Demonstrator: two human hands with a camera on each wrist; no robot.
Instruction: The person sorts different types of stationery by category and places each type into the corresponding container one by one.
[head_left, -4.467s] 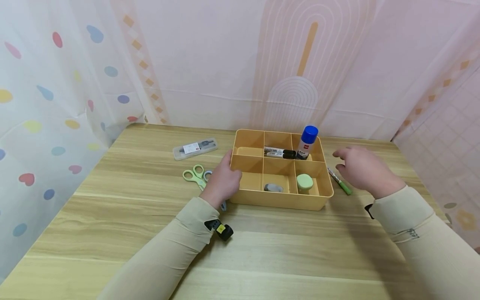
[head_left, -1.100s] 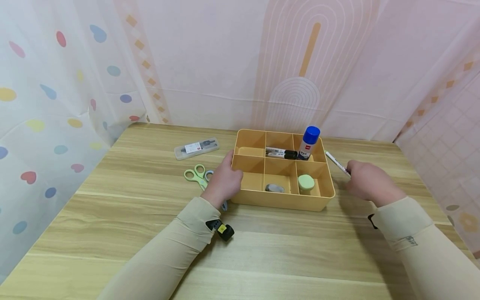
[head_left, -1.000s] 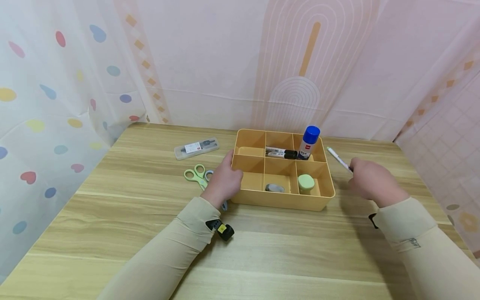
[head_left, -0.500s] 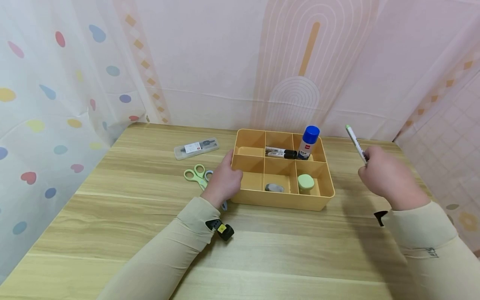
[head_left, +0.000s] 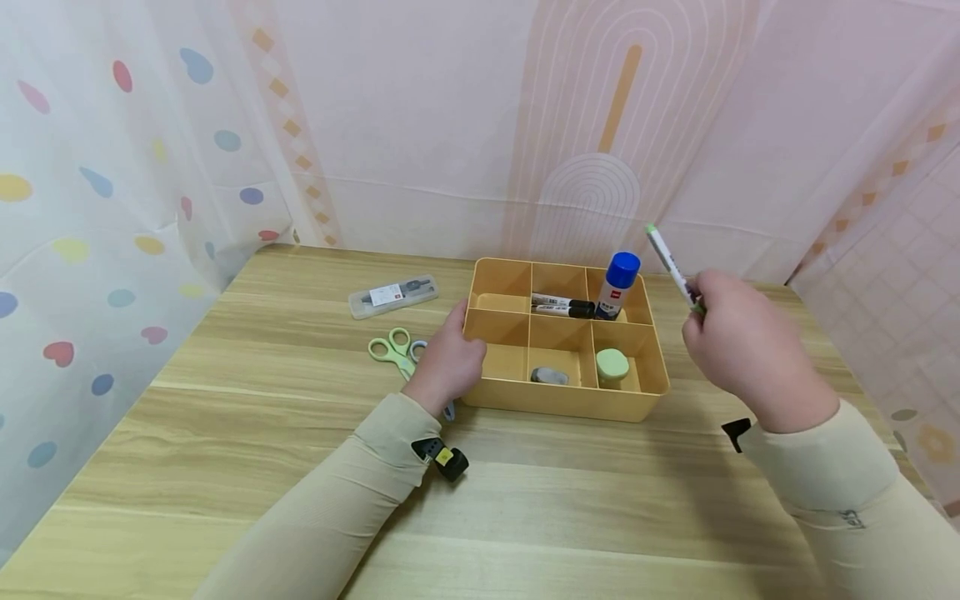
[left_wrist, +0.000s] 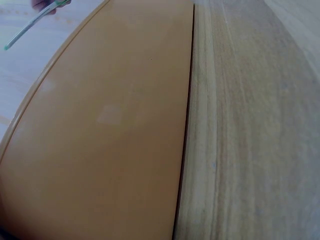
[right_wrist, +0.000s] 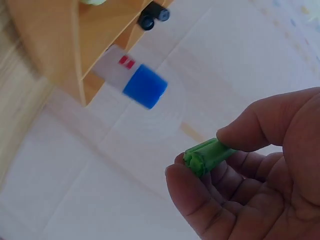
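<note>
My left hand (head_left: 447,362) grips the left wall of a tan organizer box (head_left: 558,400), thumb over its rim. My right hand (head_left: 750,346) pinches a slim white marker (head_left: 670,263) with green ends, raised past the box's back right corner and pointing up and to the left. In the right wrist view, thumb and fingertips hold the marker's green cap (right_wrist: 205,156). Inside the box a blue-capped glue stick (head_left: 615,287) stands in the back right compartment, black-and-white markers (head_left: 562,306) lie back middle, a grey oval item (head_left: 549,377) front middle and a light green squarish item (head_left: 612,364) front right.
Left of the box, green-handled scissors (head_left: 392,350) lie with a second, blue-handled pair (head_left: 449,411) partly under my left hand. A clear case with a compass (head_left: 393,296) lies behind them. A patterned curtain (head_left: 420,125) hangs along the wooden table's back edge.
My right hand has picked the marker up from the table right of the box, lifted it, and now brought it left toward the back right corner. The left hand stays on the box.
</note>
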